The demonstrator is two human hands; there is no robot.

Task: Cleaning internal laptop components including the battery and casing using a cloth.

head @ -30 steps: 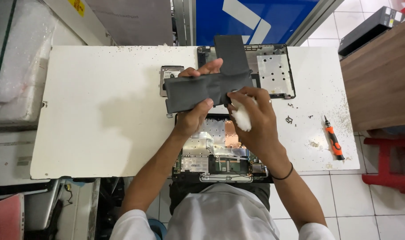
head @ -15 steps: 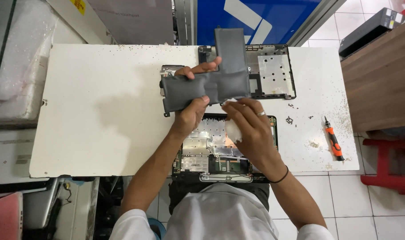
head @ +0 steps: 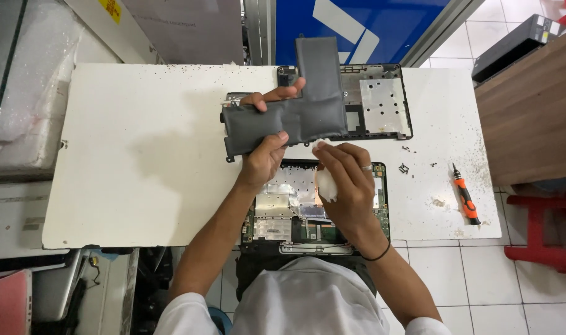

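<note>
Over the opened laptop (head: 308, 211) on the bench (head: 140, 161), the right hand (head: 345, 180) had dropped lower, clenched around a white cloth (head: 326, 185). Beyond it, the left hand (head: 264, 158) gripped the grey battery pack (head: 295, 111), raised farther up than before.

The L-shaped battery pack (head: 308, 111) gripped in the left hand (head: 263, 158) looks wrapped in matt grey film, puffy and faintly creased. The wad (head: 326, 185) pinched in the right hand (head: 348, 186) is soft white cloth or tissue; which one is unclear. Under both hands the opened laptop base (head: 295, 208) shows shiny silver foil and green circuit board. Beyond the hands, the black cover (head: 382, 102) is matt plastic with a dull metal plate. The white tabletop (head: 140, 161) is smooth, speckled with grime. Right of the right hand, the screwdriver (head: 466, 198) has a glossy orange plastic handle.
</note>
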